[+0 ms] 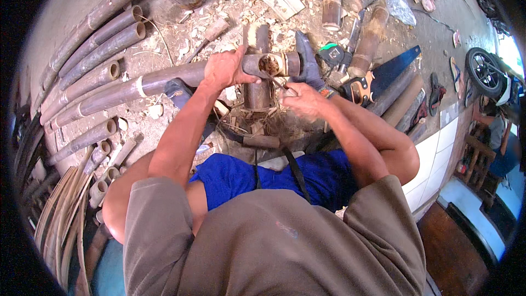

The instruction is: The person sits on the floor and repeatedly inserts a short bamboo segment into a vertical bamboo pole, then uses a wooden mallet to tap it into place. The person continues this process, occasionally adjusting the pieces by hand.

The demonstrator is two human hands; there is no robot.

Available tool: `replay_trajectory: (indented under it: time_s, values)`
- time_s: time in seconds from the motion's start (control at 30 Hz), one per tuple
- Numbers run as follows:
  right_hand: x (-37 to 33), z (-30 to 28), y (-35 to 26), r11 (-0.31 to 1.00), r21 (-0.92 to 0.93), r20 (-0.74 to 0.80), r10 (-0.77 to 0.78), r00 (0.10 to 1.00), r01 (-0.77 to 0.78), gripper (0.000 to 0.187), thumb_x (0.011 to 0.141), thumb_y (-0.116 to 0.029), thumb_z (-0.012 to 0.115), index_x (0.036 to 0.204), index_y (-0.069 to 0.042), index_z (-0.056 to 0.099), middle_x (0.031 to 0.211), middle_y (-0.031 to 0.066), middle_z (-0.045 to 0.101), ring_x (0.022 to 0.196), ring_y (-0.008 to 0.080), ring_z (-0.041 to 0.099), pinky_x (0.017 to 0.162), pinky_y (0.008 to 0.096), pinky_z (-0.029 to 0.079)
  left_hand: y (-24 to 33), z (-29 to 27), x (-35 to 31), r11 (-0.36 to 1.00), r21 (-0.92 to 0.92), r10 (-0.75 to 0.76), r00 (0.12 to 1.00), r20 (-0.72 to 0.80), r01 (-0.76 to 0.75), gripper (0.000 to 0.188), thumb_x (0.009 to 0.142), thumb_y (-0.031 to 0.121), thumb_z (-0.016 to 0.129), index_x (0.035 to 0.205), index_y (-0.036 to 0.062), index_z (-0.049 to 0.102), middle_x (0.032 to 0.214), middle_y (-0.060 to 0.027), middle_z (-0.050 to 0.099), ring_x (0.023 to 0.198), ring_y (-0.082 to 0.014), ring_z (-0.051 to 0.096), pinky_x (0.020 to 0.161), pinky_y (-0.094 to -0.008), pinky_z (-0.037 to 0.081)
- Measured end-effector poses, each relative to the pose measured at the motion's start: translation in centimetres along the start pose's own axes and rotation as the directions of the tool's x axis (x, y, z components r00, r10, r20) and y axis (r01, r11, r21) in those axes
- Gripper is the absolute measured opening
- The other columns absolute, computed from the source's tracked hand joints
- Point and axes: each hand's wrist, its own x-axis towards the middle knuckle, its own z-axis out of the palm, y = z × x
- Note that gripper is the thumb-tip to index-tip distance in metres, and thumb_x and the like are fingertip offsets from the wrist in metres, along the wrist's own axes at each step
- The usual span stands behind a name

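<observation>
A long dark bamboo pole [170, 77] runs across in front of me, with an opening cut in its upper side near the right end. My left hand [226, 69] grips the pole left of that opening, thumb stretched along it. In my right hand [304, 100] is a thin, narrow-bladed tool [277, 82], its tip at the opening's near edge. How the tool's handle looks is hidden by my fingers. Beneath the pole, a short bamboo block [256, 97] lies crosswise as a support. My dark-covered feet [308, 57] rest on either side of the work.
A handsaw [392, 74], a tape measure [332, 53] and several bamboo lengths [372, 38] lie to the right. More poles [104, 55] and split strips [60, 208] are on the left. A mallet-like wooden tool [215, 30] lies among shavings beyond the pole. A motorbike wheel [486, 72] stands far right.
</observation>
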Motion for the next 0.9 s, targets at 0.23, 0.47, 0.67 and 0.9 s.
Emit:
replay_trajectory:
  time_s: [0.23, 0.47, 0.67, 0.9]
  values:
    - [1.8, 8.0, -0.8, 0.866, 0.493, -0.206, 0.022, 0.978, 0.084, 0.031, 0.097, -0.03, 0.07, 0.116, -0.006, 0.063, 0.071, 0.0006, 0.058, 0.056, 0.0139, 0.056, 0.052, 0.0331, 0.048, 0.1, -0.8, 0.0, 1.0, -0.011, 0.005, 1.0, -0.004, -0.005, 0.11, 0.062, 0.081, 0.081, 0.135, 0.0013, 0.058, 0.099, -0.0247, 0.076, 0.098, -0.0414, 0.075, 0.088, -0.0495, 0.058]
    - [4.3, 12.4, -8.1, 0.245, 0.951, -0.237, 0.186, 0.954, 0.189, 0.027, 0.099, -0.03, 0.068, 0.107, -0.009, 0.053, 0.076, 0.0045, 0.055, 0.055, 0.0207, 0.059, 0.046, 0.0416, 0.053, -0.2, 0.0, 0.3, 0.998, 0.058, 0.001, 0.999, -0.041, 0.002, 0.071, 0.08, 0.06, 0.077, 0.122, 0.0048, 0.06, 0.095, -0.0233, 0.076, 0.094, -0.0407, 0.075, 0.082, -0.0495, 0.058]
    - [9.7, 11.3, -14.2, -0.163, 0.897, -0.333, 0.361, 0.871, 0.411, 0.024, 0.101, -0.029, 0.064, 0.106, -0.008, 0.055, 0.077, 0.0061, 0.058, 0.06, 0.0237, 0.062, 0.056, 0.0422, 0.057, -2.1, 2.4, 0.7, 0.994, 0.079, 0.083, 0.988, -0.131, -0.073, 0.027, 0.103, 0.029, 0.052, 0.119, 0.0081, 0.055, 0.095, -0.0167, 0.077, 0.092, -0.0362, 0.077, 0.078, -0.0482, 0.059]
    - [4.5, 12.6, -5.1, 0.056, 0.947, -0.322, 0.185, 0.929, 0.317, 0.036, 0.1, -0.04, 0.071, 0.113, -0.013, 0.053, 0.083, 0.0041, 0.057, 0.061, 0.0203, 0.061, 0.053, 0.041, 0.056, -0.4, 0.1, 0.2, 0.999, 0.037, 0.037, 0.999, -0.026, -0.036, 0.094, 0.073, 0.071, 0.079, 0.141, 0.0103, 0.054, 0.096, -0.0215, 0.077, 0.093, -0.0403, 0.075, 0.081, -0.0523, 0.058]
